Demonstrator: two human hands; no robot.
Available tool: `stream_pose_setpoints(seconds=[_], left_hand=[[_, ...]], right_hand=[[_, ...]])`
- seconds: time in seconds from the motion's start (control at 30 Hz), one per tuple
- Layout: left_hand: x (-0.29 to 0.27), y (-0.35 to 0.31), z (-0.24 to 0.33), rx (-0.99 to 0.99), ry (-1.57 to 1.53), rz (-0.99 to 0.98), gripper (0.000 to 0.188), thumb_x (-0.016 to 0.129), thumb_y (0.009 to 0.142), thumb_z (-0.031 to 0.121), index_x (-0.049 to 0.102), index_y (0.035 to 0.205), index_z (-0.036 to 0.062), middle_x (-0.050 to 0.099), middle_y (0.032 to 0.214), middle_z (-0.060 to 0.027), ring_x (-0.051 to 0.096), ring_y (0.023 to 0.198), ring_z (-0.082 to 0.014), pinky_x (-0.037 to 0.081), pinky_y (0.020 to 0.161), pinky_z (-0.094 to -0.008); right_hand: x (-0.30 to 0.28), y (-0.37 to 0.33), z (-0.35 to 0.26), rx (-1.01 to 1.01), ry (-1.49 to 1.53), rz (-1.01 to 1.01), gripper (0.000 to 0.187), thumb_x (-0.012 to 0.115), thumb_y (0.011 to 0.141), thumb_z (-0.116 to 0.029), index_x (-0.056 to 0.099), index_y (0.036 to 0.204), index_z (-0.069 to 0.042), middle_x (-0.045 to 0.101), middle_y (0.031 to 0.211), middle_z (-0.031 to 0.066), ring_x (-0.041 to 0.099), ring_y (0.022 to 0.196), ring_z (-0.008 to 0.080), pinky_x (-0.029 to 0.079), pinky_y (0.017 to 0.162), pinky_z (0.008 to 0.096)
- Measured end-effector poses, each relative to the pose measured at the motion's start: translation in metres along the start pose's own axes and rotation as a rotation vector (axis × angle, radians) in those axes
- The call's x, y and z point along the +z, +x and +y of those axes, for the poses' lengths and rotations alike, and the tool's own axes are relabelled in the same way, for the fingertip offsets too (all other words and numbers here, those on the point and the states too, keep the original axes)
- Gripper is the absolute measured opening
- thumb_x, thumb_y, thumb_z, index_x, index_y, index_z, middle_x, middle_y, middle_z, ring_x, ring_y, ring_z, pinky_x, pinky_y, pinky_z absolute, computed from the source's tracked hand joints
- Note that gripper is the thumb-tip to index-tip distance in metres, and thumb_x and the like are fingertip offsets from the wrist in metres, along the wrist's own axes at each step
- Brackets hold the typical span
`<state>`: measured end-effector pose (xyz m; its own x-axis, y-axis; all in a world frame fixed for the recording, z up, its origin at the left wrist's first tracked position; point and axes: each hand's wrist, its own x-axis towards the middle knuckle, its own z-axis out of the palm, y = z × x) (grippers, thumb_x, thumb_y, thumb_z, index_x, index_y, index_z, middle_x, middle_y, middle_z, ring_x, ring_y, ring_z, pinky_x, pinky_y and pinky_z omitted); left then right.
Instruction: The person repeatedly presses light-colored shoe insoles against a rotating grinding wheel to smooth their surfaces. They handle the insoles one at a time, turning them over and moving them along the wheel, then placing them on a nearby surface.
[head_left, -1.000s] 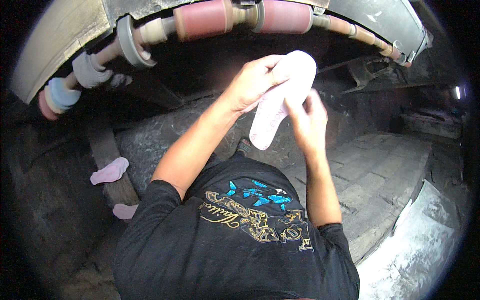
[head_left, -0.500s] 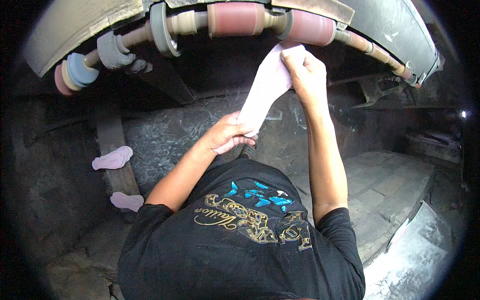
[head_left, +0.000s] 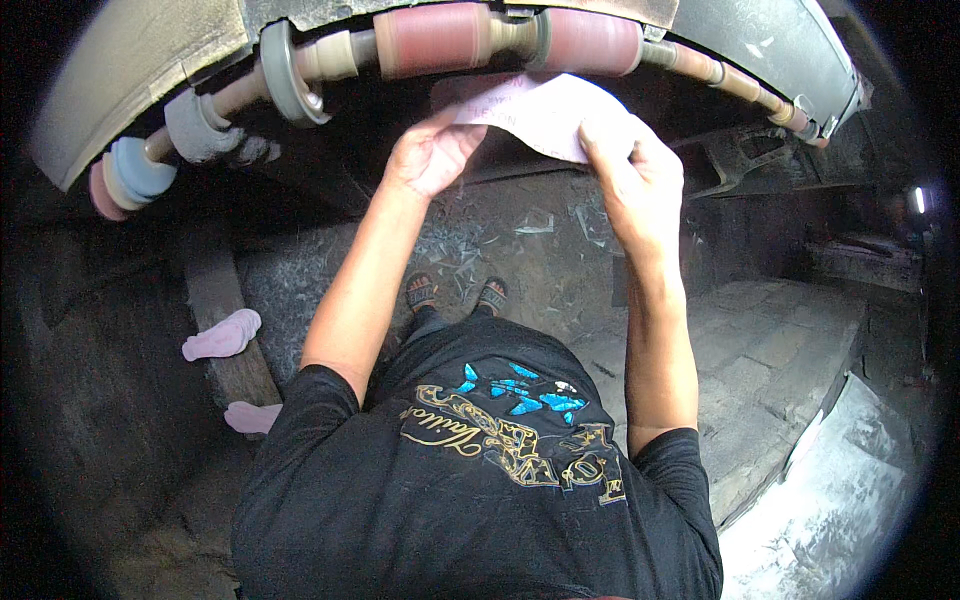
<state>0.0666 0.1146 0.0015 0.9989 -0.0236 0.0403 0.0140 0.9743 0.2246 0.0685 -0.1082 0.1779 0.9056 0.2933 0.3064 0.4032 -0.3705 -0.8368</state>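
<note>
A pale pink shoe insole with dark marks is stretched crosswise between my hands. Its far edge lies against or just under the spinning red sanding drums, the left drum and the right drum; exact contact is hard to tell. My left hand grips the left end, fingertips partly behind it. At the other end, my right hand pinches the insole, thumb on top.
The shaft also carries a grey ring wheel and blue, cream and pink discs at far left. More pink insoles lie on a wooden plank. Scraps litter the floor; a whitish sheet is at lower right.
The insole has turned from steeply slanted to nearly crosswise under the drums. My left hand has risen from near my waist to the drums; my right hand has moved slightly down and right.
</note>
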Motion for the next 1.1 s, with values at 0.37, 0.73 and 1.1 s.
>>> stream_pose_setpoints(seconds=[0.37,0.73,1.1], left_hand=[[0.077,0.013,-0.051,-0.141,0.151,-0.188,0.038,0.059,0.098,0.015,0.055,0.131,-0.0019,0.064,0.127,-0.0159,0.063,0.117,-0.027,0.051,0.103,-0.0438],[0.004,0.035,-0.006,0.047,-0.156,0.259,0.035,0.056,0.093,0.005,0.054,0.127,-0.004,0.058,0.131,-0.0211,0.055,0.123,-0.0338,0.047,0.108,-0.0477],[0.074,0.03,-0.049,-0.149,0.022,-0.245,0.036,0.052,0.101,0.012,0.052,0.133,-0.0021,0.063,0.129,-0.0176,0.061,0.121,-0.0298,0.047,0.107,-0.0461]], right_hand=[[-0.061,-0.122,-0.023,0.205,0.095,0.087,0.006,0.066,0.091,-0.004,0.065,0.094,0.001,0.062,0.083,0.0025,0.057,0.077,0.0108,0.047,0.07,0.0262],[0.004,0.004,0.015,0.07,-0.12,-0.047,0.03,0.066,0.095,-0.025,0.069,0.107,0.001,0.073,0.091,0.0139,0.068,0.085,0.0159,0.052,0.08,0.0317],[-0.069,-0.084,-0.031,-0.114,-0.313,0.015,0.007,0.068,0.088,-0.003,0.066,0.093,0.002,0.058,0.074,0.009,0.055,0.063,0.0164,0.045,0.06,0.029]])
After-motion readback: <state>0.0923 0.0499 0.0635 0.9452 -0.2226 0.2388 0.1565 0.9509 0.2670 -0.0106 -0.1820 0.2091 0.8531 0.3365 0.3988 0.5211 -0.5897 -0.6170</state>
